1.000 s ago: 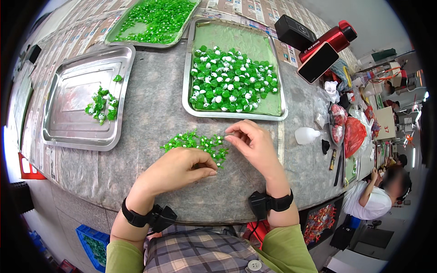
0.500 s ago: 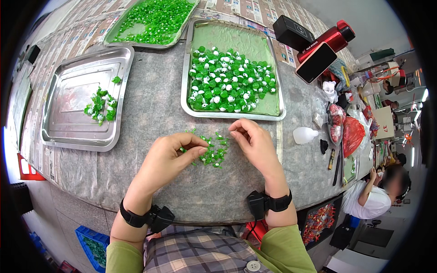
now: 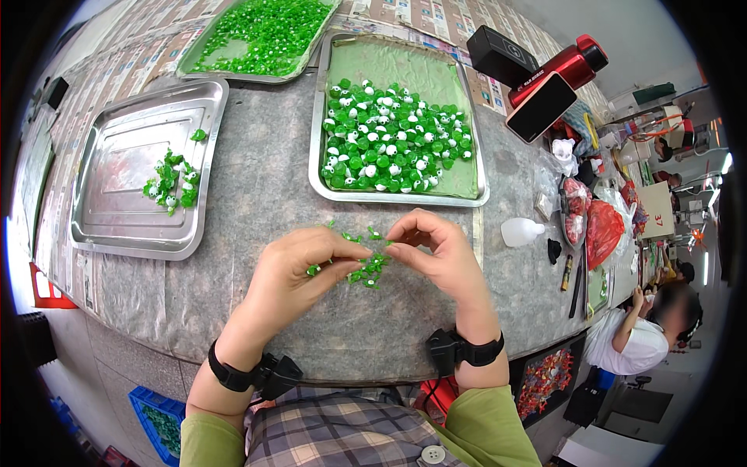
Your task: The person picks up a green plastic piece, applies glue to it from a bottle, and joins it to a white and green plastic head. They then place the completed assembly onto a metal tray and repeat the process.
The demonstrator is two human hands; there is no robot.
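Over the grey table covering, a loose cluster of small green plastic pieces (image 3: 369,272) with white spots lies between my hands. My left hand (image 3: 299,265) pinches thumb and forefinger together above the cluster's left side; whatever they hold is too small to make out. Opposite it, my right hand (image 3: 440,253) has its thumb and forefinger pinched, with a bit of green at the tips. The two sets of fingertips are close but apart. Beyond them, a metal tray (image 3: 317,175) holds a heap of green and white balls (image 3: 393,140).
To the left, a metal tray (image 3: 105,194) carries a small group of green and white assembled pieces (image 3: 171,183). Another tray (image 3: 292,76) at the back is full of green pieces. At right are a phone (image 3: 541,107), red bottle (image 3: 560,68), white plastic bottle (image 3: 521,231) and bags.
Both hands have moved closer together over the cluster. My left hand has shifted right, and my right fingertips have come slightly down and left. The trays have not moved.
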